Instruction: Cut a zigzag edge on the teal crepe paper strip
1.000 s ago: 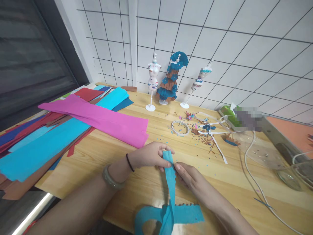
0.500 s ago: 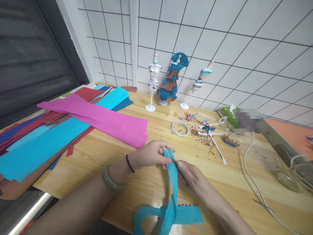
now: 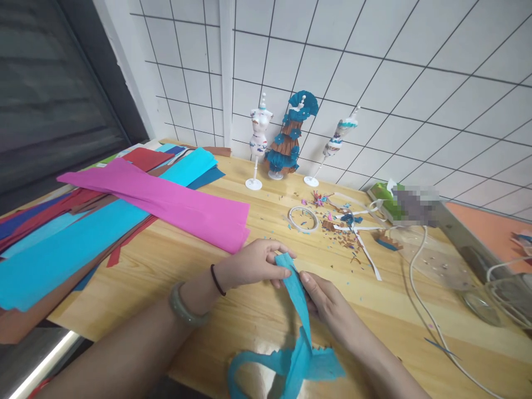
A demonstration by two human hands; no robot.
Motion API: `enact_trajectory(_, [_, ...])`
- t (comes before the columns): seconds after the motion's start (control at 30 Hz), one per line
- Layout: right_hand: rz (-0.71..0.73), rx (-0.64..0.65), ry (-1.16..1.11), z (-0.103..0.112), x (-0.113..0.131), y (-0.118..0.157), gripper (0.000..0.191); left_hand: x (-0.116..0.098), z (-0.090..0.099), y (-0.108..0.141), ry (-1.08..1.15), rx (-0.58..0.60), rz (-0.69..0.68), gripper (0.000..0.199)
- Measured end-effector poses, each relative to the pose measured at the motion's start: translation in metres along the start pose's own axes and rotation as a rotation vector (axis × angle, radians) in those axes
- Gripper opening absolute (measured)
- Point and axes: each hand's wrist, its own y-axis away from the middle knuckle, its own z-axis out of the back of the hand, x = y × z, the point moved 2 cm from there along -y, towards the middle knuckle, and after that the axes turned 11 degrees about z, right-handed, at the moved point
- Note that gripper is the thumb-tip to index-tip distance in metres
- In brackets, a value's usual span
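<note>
A long strip of teal crepe paper [image 3: 297, 293] runs from my hands down to the table's near edge, where it loops and lies folded over itself. My left hand [image 3: 260, 263] pinches the strip near its upper end, thumb in front. Close by on the right, my right hand [image 3: 320, 293] has thumb and fingers closed at the strip's right edge. The fingertips of my right hand are partly hidden behind the paper.
Pink crepe paper [image 3: 178, 202] lies over blue sheets [image 3: 83, 244] at the left. Behind stand a bare dress form [image 3: 260, 133], one dressed in teal and brown paper [image 3: 286, 138], and a tilted one [image 3: 338, 141]. A tape roll [image 3: 290, 221], paper scraps [image 3: 349, 238] and a cable [image 3: 415, 293] lie rightward.
The hanging part of the strip has swung right, and its folded lower part has shifted and creased. Both hands keep nearly the same grip.
</note>
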Motion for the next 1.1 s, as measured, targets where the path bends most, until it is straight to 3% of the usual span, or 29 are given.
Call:
enact_trajectory(0.4, [0.004,-0.030,-0.018,-0.0001,0.0005,-0.0017,0.045,-0.0002,-0.0002,0.0004,0.005,-0.016,0.013,0.044])
enact_trajectory(1.1, [0.019,-0.066,0.045,0.0014,0.0011,-0.0028,0.044,0.0070,-0.0007,-0.0029,0.015,0.057,0.013,0.046])
